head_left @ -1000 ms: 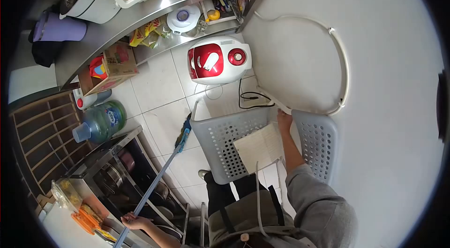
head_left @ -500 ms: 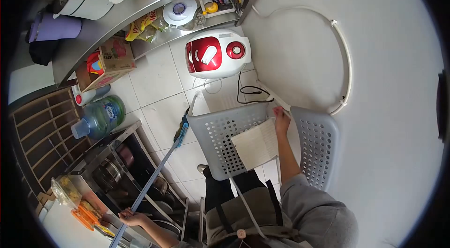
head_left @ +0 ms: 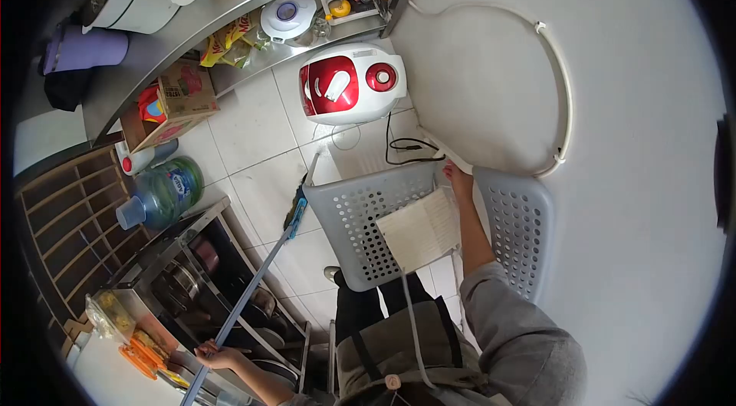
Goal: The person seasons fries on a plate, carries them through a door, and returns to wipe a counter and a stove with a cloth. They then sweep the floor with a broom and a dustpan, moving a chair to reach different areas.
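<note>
My left hand (head_left: 217, 355) is closed round a long grey-blue pole (head_left: 249, 292) at the lower left. The pole runs up to a blue broom head with dark bristles (head_left: 296, 214) on the tiled floor. My right hand (head_left: 458, 178) is at the back of a grey perforated plastic chair (head_left: 360, 199), near the gap beside the second perforated panel (head_left: 517, 233). Its fingers are bent, and what they hold, if anything, is too small to tell. A cream ribbed pad (head_left: 418, 230) lies against the chair, just left of my right forearm.
A red and white appliance (head_left: 353, 84) stands on the floor with a black cord (head_left: 410, 147) near it. At the left are a large water bottle (head_left: 172, 190), a cardboard box (head_left: 184, 99) and a metal rack (head_left: 184, 276). A white wall (head_left: 636, 176) rises at the right.
My right hand has shifted slightly up and left along the chair. The view has moved a little. My left hand stays on the pole.
</note>
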`<state>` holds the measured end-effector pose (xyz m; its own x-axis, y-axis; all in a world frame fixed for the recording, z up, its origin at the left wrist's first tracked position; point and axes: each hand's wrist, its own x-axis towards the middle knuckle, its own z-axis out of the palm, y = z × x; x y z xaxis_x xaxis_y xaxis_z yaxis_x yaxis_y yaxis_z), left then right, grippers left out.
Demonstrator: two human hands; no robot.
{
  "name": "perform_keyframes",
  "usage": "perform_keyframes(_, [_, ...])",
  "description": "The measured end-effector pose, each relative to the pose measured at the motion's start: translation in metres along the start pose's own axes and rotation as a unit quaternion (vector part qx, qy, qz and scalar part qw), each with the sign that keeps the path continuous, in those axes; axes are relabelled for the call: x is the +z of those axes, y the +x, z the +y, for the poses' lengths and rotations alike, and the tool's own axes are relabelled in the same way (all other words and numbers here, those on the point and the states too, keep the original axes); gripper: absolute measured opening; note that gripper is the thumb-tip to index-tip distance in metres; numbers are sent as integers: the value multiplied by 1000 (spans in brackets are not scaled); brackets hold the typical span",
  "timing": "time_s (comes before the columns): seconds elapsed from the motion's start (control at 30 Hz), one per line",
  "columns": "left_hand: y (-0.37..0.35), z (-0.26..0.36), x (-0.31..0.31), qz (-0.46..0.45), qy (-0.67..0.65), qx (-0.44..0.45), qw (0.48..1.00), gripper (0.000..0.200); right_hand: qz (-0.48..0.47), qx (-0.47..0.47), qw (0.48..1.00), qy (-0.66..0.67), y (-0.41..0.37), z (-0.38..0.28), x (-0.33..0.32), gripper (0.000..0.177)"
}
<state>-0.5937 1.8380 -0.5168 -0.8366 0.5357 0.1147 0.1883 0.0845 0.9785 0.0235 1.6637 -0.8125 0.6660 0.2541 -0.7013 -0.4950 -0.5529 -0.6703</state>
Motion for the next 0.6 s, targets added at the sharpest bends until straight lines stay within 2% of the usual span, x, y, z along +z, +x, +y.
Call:
perform_keyframes(0.03, [0,0,0,1,0,0,1000,33,0,0,1000,-1,2,-6,5,26])
perform_keyframes(0.1, [0,0,1,4,-1,-2,1000,33,-7,71,997,-41,10,-9,16,34])
perform_keyframes(0.23, [4,-1,-3,9,-26,-16,999,31,17,98,992,-73,28,-5,30,41])
perform_keyframes(0.3, [3,0,-5,1,-40,-23,999,30,40,124,991,-16,31,-4,35,43])
perform_keyframes(0.43, [-1,1,-2,17,-47,-18,999,30,60,122,990,-29,20,-11,34,48])
perform_keyframes(0.47, [-1,0,-4,24,-41,-15,999,30,2,113,980,-162,15,-12,30,53])
perform_keyframes(0.5, [-1,0,-4,28,-42,-15,999,30,-57,102,949,-292,7,-14,29,58])
perform_keyframes(0.53, [-1,1,-4,21,-46,-19,999,31,-58,101,949,-294,-4,-12,35,58])
perform_keyframes(0.6, [-1,0,-6,18,-50,-25,998,31,-24,-50,943,-328,-29,-12,52,75])
